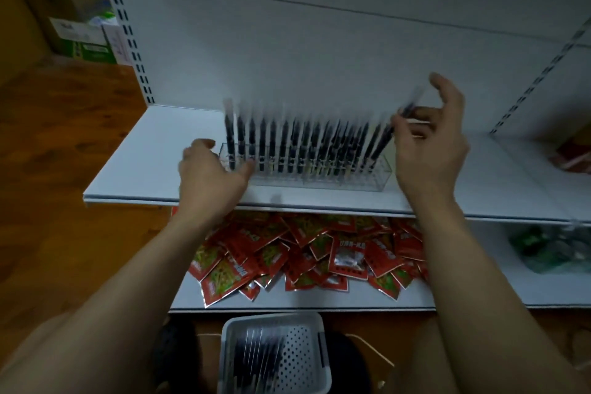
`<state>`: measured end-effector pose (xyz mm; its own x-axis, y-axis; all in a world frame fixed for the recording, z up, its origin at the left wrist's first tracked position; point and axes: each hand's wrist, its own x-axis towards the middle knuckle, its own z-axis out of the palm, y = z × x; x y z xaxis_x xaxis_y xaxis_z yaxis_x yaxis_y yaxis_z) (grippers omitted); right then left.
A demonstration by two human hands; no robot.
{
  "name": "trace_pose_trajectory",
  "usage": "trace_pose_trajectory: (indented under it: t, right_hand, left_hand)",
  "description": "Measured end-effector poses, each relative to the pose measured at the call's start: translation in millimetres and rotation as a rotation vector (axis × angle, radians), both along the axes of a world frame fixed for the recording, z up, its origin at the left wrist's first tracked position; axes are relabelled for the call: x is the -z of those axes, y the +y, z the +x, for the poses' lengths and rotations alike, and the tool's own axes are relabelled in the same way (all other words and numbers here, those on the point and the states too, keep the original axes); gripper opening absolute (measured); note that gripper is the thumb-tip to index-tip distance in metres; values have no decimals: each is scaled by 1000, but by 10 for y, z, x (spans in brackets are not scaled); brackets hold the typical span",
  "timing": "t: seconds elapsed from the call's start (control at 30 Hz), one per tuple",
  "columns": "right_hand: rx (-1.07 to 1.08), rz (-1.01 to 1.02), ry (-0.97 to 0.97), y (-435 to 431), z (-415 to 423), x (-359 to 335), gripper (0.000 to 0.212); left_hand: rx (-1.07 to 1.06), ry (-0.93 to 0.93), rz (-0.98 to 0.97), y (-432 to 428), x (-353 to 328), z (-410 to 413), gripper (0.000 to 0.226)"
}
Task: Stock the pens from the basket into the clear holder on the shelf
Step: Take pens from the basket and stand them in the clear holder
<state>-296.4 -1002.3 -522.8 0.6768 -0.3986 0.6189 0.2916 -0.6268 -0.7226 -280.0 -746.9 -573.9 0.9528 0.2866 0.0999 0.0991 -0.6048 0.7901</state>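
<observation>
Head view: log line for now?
left hand: grips clear holder | right hand: pinches pen at holder's right end | basket: holds pens

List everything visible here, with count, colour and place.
shelf: one, white, ahead
clear holder: one, transparent, on the shelf
pens in holder: many, dark, standing in a row
pen: one, dark, tilted at holder's right end
red packets: many, red, heaped on lower shelf
green packets: several, green, lower shelf, right
basket: one, white, below the shelves
pens in basket: several, dark, lying flat
left hand: one, grips holder's left end
right hand: one, pinches the tilted pen
</observation>
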Motion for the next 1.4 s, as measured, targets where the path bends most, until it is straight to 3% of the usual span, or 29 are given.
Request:
trace_pose_trajectory:
  t: [0.13,0.4,0.53,0.6,0.8,0.97,1.17,1.27,1.4]
  right_hand:
    - [16,47,-6,-67,228,95,45]
    - [-13,19,52,-160,454,269,43]
    - [-10,-204,66,-159,482,384,24]
    - [15,-264,82,-166,465,428,24]
    - [8,-232,146,-127,293,411,40]
    - [-19,-190,215,29,19,411,28]
    - [-223,-226,459,282,-319,563,16]
    - [-313,-282,612,401,-437,689,12]
    - [-388,-336,746,526,-564,875,9]
  left_hand:
    - [-83,33,89,66,-21,299,83]
    - [6,170,107,-7,101,544,92]
    - [28,185,-35,7,194,598,95]
    - [35,195,-62,10,224,592,94]
    - [25,172,-32,12,222,519,97]
    - [11,124,-3,-35,200,181,98]
    - [42,94,-18,-118,272,-430,81]
    - [135,185,-153,-171,415,-676,65]
    - [211,353,-189,-101,757,-899,48]
